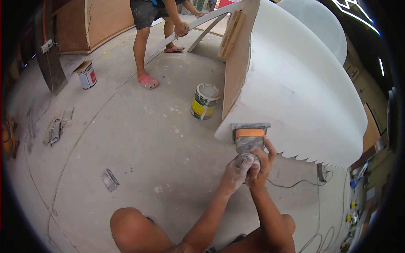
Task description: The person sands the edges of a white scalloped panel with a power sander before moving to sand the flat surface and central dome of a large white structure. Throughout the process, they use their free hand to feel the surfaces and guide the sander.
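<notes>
Both my hands are wrapped round a dust-covered power sander [249,145] with an orange band. My left hand [237,173] grips the near end of its body, its thumb overlapping my other hand. My right hand [262,163] closes on the right side, one finger stretched up along the tool. The flat pad at the sander's far end lies against the lower left part of a large white curved panel [299,92]. Grey smudges mark the panel, and its bottom edge is scalloped. The pad's underside is hidden.
An open bucket [205,101] stands left of the panel. A paint can [87,76], scraps [58,126] and a dusty flat piece [110,180] rest on the floor. Cords [291,186] trail across it. Another person [149,38] grips a long white bar [202,20].
</notes>
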{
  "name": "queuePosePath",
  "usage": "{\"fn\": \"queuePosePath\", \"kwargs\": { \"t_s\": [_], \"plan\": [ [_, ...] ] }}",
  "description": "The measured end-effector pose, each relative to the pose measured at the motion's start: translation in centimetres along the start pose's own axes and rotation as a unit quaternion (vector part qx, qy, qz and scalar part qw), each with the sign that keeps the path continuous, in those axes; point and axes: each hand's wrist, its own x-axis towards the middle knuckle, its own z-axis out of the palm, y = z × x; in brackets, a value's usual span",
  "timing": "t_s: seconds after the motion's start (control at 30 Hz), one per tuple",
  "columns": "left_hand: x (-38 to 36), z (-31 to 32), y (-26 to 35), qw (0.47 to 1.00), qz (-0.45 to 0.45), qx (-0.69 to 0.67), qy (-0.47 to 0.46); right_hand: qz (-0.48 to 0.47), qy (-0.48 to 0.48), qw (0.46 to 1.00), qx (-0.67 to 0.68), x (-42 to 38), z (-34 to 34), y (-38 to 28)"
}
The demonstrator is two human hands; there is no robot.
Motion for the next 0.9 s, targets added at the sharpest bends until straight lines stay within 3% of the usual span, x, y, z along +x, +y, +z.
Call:
{"fn": "queuePosePath", "kwargs": {
  "t_s": [0.17,0.27,0.47,0.6,0.77,0.83,0.9],
  "plan": [
    [0.0,-0.5,-0.1,1.000,-0.015,-0.001,0.005,-0.017,-0.010,1.000,-0.005,0.8,0.1,-0.6],
    [0.2,-2.1,-4.4,0.999,0.028,-0.011,0.038,-0.026,-0.053,0.998,-0.018,-1.6,1.1,0.7],
    [0.2,-2.5,-9.3,0.998,-0.009,-0.028,0.064,-0.002,-0.109,0.993,-0.050,-5.1,0.9,2.4],
    [0.0,-1.3,-8.1,0.994,0.013,-0.076,0.075,-0.024,-0.096,0.993,-0.058,-3.6,0.4,1.9],
    [-0.4,0.3,-1.4,1.000,0.009,-0.009,0.014,0.009,-0.038,0.999,0.012,-0.6,-0.4,-0.2],
    [0.0,-0.2,-1.9,0.999,0.032,0.003,0.016,0.021,-0.027,0.999,0.030,-0.3,-0.2,-0.4],
    [0.3,-1.4,-4.5,0.999,-0.004,-0.025,0.029,0.001,-0.048,0.999,0.011,-1.2,0.5,0.2]
  ]
}}
